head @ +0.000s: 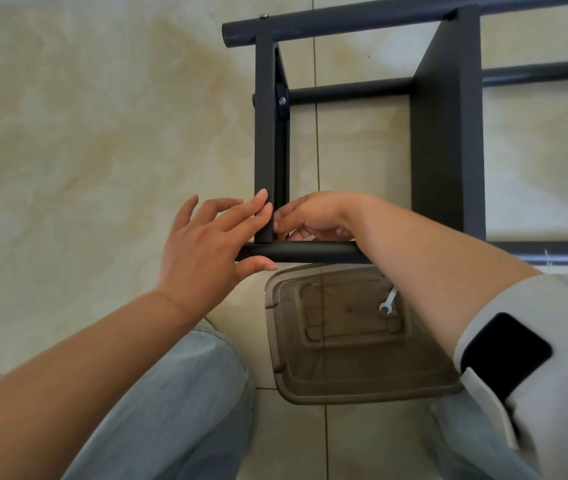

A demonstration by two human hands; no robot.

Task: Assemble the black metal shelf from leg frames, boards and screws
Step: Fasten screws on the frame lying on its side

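Left hand [203, 244] open, straight fingers resting on the near board [264, 140] above the leg tube [310, 251], right hand [313, 216] curled behind that corner, grip unclear, wrench [388, 301] in smoky plastic bin [345, 375] on tiled floor [85, 116]

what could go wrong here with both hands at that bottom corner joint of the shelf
The right hand has fingers tucked where the board meets the near tube; a slip could pinch them. The left hand only rests against it, so the joint might shift. The wrench sits in the tray.
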